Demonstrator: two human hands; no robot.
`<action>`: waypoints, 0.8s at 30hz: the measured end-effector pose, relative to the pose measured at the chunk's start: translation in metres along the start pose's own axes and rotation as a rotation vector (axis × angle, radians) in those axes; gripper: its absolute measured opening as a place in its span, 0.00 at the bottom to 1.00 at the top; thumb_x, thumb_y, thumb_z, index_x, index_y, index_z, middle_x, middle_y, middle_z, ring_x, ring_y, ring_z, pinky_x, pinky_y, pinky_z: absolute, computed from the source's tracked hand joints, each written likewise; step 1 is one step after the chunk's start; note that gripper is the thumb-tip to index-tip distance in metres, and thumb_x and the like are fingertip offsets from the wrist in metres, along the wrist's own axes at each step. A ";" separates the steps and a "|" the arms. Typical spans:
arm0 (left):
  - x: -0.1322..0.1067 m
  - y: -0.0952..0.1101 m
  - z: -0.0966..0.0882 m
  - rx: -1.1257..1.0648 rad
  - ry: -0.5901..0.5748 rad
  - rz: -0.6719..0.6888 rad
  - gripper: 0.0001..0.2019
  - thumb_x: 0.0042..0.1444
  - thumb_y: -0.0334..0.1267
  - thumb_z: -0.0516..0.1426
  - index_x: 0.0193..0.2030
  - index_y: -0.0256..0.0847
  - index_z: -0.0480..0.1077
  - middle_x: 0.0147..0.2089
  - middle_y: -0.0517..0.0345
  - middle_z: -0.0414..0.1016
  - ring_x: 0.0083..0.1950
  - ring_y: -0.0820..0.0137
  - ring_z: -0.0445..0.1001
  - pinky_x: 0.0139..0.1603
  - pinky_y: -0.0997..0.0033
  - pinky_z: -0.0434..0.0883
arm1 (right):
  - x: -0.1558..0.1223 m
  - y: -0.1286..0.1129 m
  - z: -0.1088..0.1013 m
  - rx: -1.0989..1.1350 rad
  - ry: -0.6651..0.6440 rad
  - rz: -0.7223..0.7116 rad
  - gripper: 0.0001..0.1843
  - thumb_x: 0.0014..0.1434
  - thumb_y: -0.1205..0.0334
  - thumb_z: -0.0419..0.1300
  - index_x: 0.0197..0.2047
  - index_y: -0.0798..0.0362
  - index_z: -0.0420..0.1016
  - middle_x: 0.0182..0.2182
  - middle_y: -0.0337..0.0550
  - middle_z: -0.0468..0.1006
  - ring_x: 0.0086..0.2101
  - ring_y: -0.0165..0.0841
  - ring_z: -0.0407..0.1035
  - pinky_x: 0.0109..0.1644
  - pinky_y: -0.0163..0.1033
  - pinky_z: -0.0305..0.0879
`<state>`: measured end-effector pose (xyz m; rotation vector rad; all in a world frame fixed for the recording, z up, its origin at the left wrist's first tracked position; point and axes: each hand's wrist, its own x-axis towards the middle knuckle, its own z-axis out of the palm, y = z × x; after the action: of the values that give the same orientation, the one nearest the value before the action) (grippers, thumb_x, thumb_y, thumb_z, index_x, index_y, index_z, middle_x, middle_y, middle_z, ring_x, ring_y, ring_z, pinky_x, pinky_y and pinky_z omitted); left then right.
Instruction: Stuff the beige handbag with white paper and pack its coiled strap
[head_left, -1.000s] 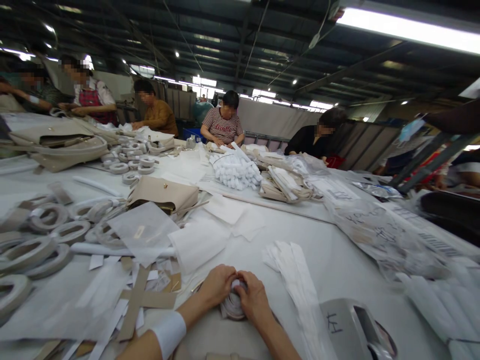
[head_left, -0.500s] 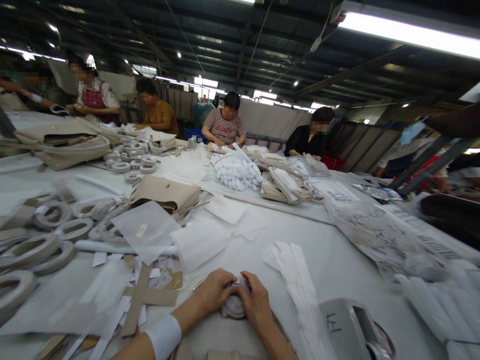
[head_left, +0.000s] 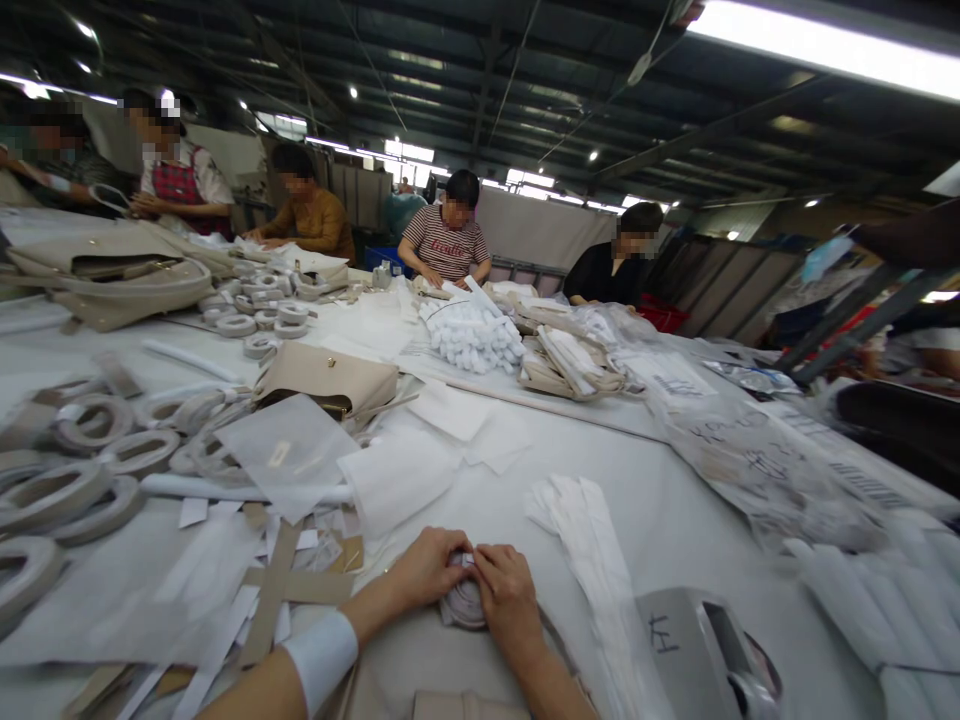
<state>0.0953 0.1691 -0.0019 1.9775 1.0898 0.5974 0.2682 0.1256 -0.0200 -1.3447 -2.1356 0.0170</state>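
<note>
At the near middle of the table, a rolled-up strap (head_left: 463, 605) in pale grey-beige lies between my hands. My left hand (head_left: 433, 568) is closed on its upper left side, thumb and fingers pinching near the top. My right hand (head_left: 504, 590) grips the upper right side, its fingertips meeting the left ones at a small white piece (head_left: 468, 560) on the roll. The fingers partly hide the strap. Just below my wrists is a beige bag part (head_left: 469, 705), cut off by the frame's bottom edge.
Coiled straps (head_left: 97, 420) and loose strips (head_left: 300, 587) crowd the left. A beige handbag (head_left: 326, 375) and white sheets (head_left: 405, 480) lie ahead. To the right are folded white strips (head_left: 592, 560), a grey tape dispenser (head_left: 697, 650) and plastic bags (head_left: 757, 460). Several co-workers sit across the table.
My right hand's fingers have drawn in over the top of the roll, closer to the left fingertips. The view has shifted slightly.
</note>
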 end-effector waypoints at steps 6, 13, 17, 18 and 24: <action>0.015 -0.003 0.000 -0.105 0.011 -0.174 0.11 0.51 0.37 0.54 0.39 0.35 0.73 0.35 0.55 0.78 0.35 0.69 0.74 0.34 0.74 0.67 | 0.002 -0.003 -0.001 -0.044 0.026 -0.069 0.07 0.59 0.73 0.57 0.40 0.53 0.73 0.37 0.42 0.76 0.37 0.36 0.63 0.41 0.40 0.58; 0.023 -0.002 -0.002 -0.114 -0.031 -0.327 0.13 0.38 0.33 0.65 0.35 0.36 0.75 0.31 0.58 0.77 0.33 0.69 0.73 0.32 0.74 0.67 | 0.001 0.004 0.007 -0.063 0.112 -0.119 0.08 0.63 0.70 0.52 0.37 0.54 0.73 0.32 0.43 0.75 0.33 0.34 0.62 0.37 0.40 0.57; 0.025 0.000 -0.001 -0.088 -0.050 -0.402 0.12 0.42 0.31 0.66 0.35 0.35 0.73 0.33 0.59 0.76 0.34 0.70 0.73 0.35 0.71 0.69 | 0.003 0.001 0.003 -0.026 0.046 -0.061 0.09 0.63 0.70 0.52 0.39 0.54 0.74 0.34 0.45 0.76 0.35 0.36 0.63 0.40 0.41 0.60; 0.026 0.001 0.000 -0.076 -0.053 -0.414 0.11 0.43 0.31 0.66 0.35 0.35 0.73 0.34 0.59 0.76 0.34 0.70 0.73 0.36 0.70 0.70 | 0.004 0.000 0.000 0.006 0.022 -0.040 0.10 0.63 0.70 0.51 0.39 0.54 0.74 0.35 0.46 0.76 0.36 0.36 0.64 0.41 0.41 0.62; 0.023 0.008 0.001 -0.002 -0.054 -0.392 0.08 0.48 0.31 0.64 0.36 0.36 0.72 0.36 0.59 0.75 0.38 0.69 0.73 0.42 0.65 0.71 | 0.014 0.012 -0.019 0.306 -0.160 0.202 0.15 0.58 0.68 0.50 0.42 0.52 0.77 0.39 0.46 0.81 0.40 0.37 0.72 0.47 0.44 0.69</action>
<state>0.1119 0.1861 0.0043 1.7018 1.3932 0.3326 0.2834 0.1372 -0.0019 -1.4046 -2.0131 0.5269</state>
